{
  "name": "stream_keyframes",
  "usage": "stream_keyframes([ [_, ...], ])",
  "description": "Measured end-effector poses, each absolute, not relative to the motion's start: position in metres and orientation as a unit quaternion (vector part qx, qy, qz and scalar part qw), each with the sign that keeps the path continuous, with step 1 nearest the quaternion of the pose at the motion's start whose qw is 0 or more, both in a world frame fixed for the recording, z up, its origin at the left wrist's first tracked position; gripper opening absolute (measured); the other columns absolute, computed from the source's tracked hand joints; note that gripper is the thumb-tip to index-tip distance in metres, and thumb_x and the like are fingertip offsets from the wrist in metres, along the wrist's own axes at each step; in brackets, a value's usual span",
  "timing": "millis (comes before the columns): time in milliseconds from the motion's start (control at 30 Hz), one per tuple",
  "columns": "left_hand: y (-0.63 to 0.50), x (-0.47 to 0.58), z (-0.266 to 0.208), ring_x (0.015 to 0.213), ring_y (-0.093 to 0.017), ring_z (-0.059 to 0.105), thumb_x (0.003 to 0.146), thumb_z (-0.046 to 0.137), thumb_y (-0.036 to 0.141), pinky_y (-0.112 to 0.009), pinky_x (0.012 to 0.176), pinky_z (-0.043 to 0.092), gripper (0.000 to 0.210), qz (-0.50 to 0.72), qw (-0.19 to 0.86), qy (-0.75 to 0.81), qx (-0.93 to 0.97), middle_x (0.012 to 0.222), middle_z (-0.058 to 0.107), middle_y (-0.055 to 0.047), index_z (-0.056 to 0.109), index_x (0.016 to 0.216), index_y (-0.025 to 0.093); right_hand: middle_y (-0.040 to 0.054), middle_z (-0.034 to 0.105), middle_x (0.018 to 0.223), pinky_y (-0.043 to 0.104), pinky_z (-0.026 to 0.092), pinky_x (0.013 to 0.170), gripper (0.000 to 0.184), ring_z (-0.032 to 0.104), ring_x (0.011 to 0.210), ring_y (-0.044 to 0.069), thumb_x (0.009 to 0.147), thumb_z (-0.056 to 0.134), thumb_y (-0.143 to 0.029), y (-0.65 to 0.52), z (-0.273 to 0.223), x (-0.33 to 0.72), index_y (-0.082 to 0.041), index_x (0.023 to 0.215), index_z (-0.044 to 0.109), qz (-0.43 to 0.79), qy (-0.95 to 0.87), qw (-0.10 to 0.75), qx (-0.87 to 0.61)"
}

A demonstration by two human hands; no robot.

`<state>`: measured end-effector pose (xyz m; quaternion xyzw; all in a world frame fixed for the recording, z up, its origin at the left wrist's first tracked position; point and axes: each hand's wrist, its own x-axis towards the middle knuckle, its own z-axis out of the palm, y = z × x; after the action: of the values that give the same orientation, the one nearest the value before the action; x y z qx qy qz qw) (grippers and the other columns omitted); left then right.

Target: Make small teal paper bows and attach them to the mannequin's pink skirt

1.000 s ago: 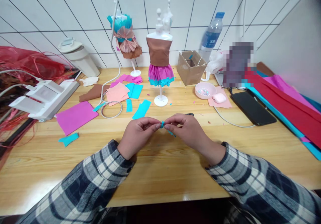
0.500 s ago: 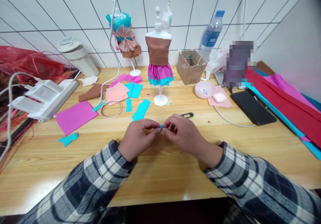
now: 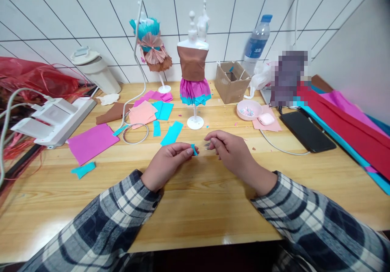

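My left hand (image 3: pixel 169 160) pinches a small turquoise strip of crepe paper (image 3: pixel 194 149), gathered at its middle, between thumb and fingertips. To its right, my right hand (image 3: pixel 233 154) is closed around small snips (image 3: pixel 207 145); only their pale, pointed tips show, aimed at the strip and a little apart from it. Behind both hands stands a small dress form (image 3: pixel 191 62) in a brown top and a pink skirt with a turquoise hem and bow. Turquoise paper pieces (image 3: pixel 172 133) lie just beyond my left hand.
A second decorated dress form (image 3: pixel 152 46) stands at the back. Pink paper (image 3: pixel 93 142) and a power strip (image 3: pixel 57 121) are on the left. Rightward are a cardboard box (image 3: pixel 233 83), a pink bowl of beads (image 3: pixel 249 109), a black phone (image 3: pixel 307 130) and long paper sheets (image 3: pixel 344 121).
My right hand has let go of the turquoise strip, moved right and picked up the snips that lay behind it. My left hand keeps the strip, now more visible.
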<state>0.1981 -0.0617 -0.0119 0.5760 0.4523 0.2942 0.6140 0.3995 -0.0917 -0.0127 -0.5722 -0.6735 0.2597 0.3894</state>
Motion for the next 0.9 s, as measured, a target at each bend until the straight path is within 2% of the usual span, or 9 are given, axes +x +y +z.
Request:
stream_keyframes([
  [100, -0.062, 0.198, -0.012, 0.091, -0.021, 0.068, 0.076, 0.07, 0.04, -0.036, 0.087, 0.051, 0.027, 0.291, 0.635, 0.44, 0.564, 0.1, 0.075, -0.009, 0.072, 0.089, 0.016, 0.004, 0.07, 0.094, 0.034, 0.048, 0.081, 0.029, 0.065, 0.092, 0.018, 0.091, 0.038, -0.013, -0.083, -0.016, 0.407, -0.022, 0.102, 0.064, 0.21, -0.699, 0.392, -0.561],
  [167, -0.063, 0.199, -0.01, 0.089, -0.02, 0.068, 0.076, 0.07, 0.04, -0.034, 0.085, 0.052, 0.026, 0.282, 0.636, 0.437, 0.57, 0.099, 0.075, -0.009, 0.072, 0.088, 0.016, 0.0054, 0.067, 0.116, 0.039, 0.043, 0.095, 0.035, 0.058, 0.112, 0.02, 0.089, 0.039, -0.008, -0.08, -0.017, 0.41, -0.023, 0.108, 0.064, 0.171, -0.721, 0.391, -0.545],
  [233, -0.063, 0.199, -0.008, 0.087, -0.019, 0.068, 0.077, 0.069, 0.039, -0.032, 0.083, 0.052, 0.025, 0.271, 0.63, 0.438, 0.58, 0.096, 0.075, -0.008, 0.072, 0.087, 0.016, 0.0052, 0.063, 0.125, 0.041, 0.038, 0.102, 0.035, 0.053, 0.119, 0.021, 0.087, 0.044, -0.009, -0.08, -0.016, 0.409, -0.023, 0.112, 0.064, 0.151, -0.731, 0.387, -0.541],
  [433, -0.064, 0.199, -0.006, 0.075, -0.015, 0.066, 0.077, 0.068, 0.037, -0.027, 0.073, 0.052, 0.022, 0.252, 0.607, 0.436, 0.615, 0.082, 0.074, -0.005, 0.071, 0.083, 0.015, 0.0043, 0.072, 0.094, 0.035, 0.047, 0.084, 0.016, 0.063, 0.091, 0.019, 0.084, 0.063, -0.026, -0.093, -0.009, 0.392, -0.021, 0.097, 0.07, 0.234, -0.702, 0.41, -0.533],
  [567, -0.064, 0.2, -0.008, 0.075, -0.015, 0.065, 0.076, 0.069, 0.036, -0.027, 0.073, 0.051, 0.023, 0.242, 0.61, 0.432, 0.618, 0.081, 0.074, -0.004, 0.071, 0.084, 0.015, 0.0007, 0.071, 0.082, 0.029, 0.046, 0.075, 0.002, 0.062, 0.08, 0.015, 0.079, 0.067, -0.021, -0.095, -0.008, 0.387, -0.02, 0.079, 0.069, 0.289, -0.69, 0.401, -0.529],
  [700, -0.065, 0.2, -0.008, 0.079, -0.017, 0.066, 0.076, 0.069, 0.037, -0.028, 0.075, 0.052, 0.026, 0.235, 0.607, 0.435, 0.622, 0.085, 0.074, -0.006, 0.07, 0.088, 0.014, -0.0011, 0.068, 0.075, 0.027, 0.044, 0.068, 0.004, 0.058, 0.073, 0.013, 0.077, 0.067, -0.018, -0.096, -0.008, 0.386, -0.019, 0.074, 0.066, 0.317, -0.677, 0.382, -0.544],
  [833, -0.066, 0.2, -0.005, 0.094, -0.02, 0.066, 0.074, 0.072, 0.033, -0.03, 0.085, 0.052, 0.034, 0.256, 0.626, 0.407, 0.614, 0.1, 0.073, -0.008, 0.068, 0.102, 0.015, -0.0018, 0.064, 0.071, 0.026, 0.041, 0.063, 0.004, 0.053, 0.067, 0.012, 0.076, 0.064, -0.017, -0.096, -0.009, 0.385, -0.018, 0.073, 0.063, 0.329, -0.679, 0.367, -0.544],
  [900, -0.066, 0.2, -0.004, 0.089, -0.02, 0.067, 0.073, 0.073, 0.033, -0.029, 0.08, 0.052, 0.03, 0.261, 0.602, 0.412, 0.632, 0.095, 0.074, -0.007, 0.07, 0.095, 0.015, -0.0021, 0.064, 0.071, 0.026, 0.04, 0.063, 0.004, 0.052, 0.066, 0.012, 0.076, 0.064, -0.018, -0.097, -0.01, 0.383, -0.018, 0.072, 0.062, 0.324, -0.687, 0.368, -0.536],
])
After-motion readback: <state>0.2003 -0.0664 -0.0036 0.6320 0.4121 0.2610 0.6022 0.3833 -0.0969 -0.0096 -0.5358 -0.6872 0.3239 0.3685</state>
